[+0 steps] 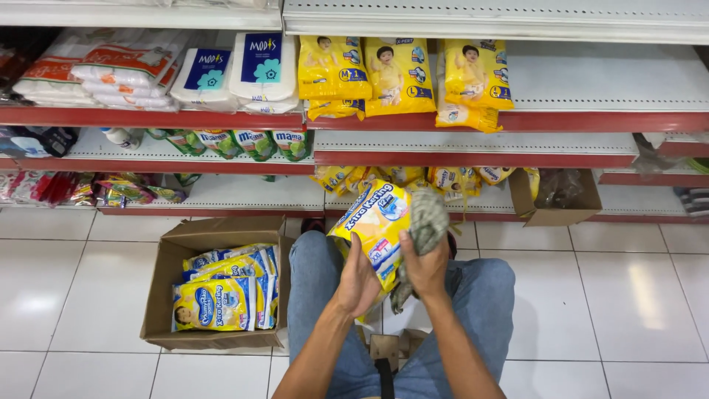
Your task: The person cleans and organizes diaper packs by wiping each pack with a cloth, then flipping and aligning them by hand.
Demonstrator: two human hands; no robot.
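White glossy floor tiles (613, 295) spread to the right of the person's knees, with open room out to the picture's edge; on the left, a strip of bare tile lies between the cardboard box (185, 244) and the left edge. The box stands on the floor just beside the left knee, its flaps folded open, and holds a row of yellow and blue diaper packs (221, 299) standing on edge. The person crouches in blue jeans (480, 288) facing the shelves, knees close to the lowest red shelf edge (221, 212). A smaller open carton (550, 214) sits at the foot of the shelves to the right, apart from the knees.

The left hand (358, 284) holds a yellow diaper pack (377, 222) from below and behind, palm against its lower side and fingers curled round it, so its grip is closed on the pack. The pack is tilted, raised above the knees in front of the lowest shelf, and touches nothing else but the cloth. The right hand (427, 267) is clenched round a grey cloth (427, 222), which is bunched in the fist, pressed against the pack's right side, with a tail hanging below the hand. The two hands sit just beside each other.

Above, further yellow packs (399, 74) lean on the upper shelf, with white packs (236, 74) to their left.
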